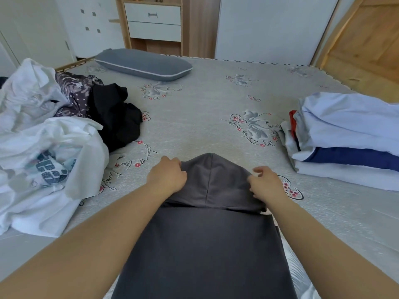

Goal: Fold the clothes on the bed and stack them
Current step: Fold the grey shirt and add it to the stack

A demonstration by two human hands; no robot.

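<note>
The fingers of the left hand [167, 175] curl down onto the left edge of the hood of a dark grey hooded cotton garment [207, 240], pinching the fabric there. The right hand [266, 182] sits on the hood's right edge with thumb and forefinger closed on a small fold of the cloth, while its other fingers lift loosely above it. Both bare forearms reach in from the lower corners, one on each side of the garment.

The dark grey garment lies flat on the near middle of the bed, body toward the viewer and hood pointing away, the hood's centre seam running straight up its middle.

Under it spreads the grey bedsheet printed with flowers and red hearts [205, 117]. To the left lies a loose heap of unfolded clothes: crumpled white shirts [41, 147], one with a dark printed graphic, a purple-grey patterned piece [74, 91], and a black garment [117, 117] at the heap's right side. At the right edge of the bed stands a stack of folded clothes [345, 139] in pale blue, navy, white and a sliver of red. A flat grey pillow with white piping [143, 64] rests at the far side, before a wooden unit with white drawers [152, 20].
</note>
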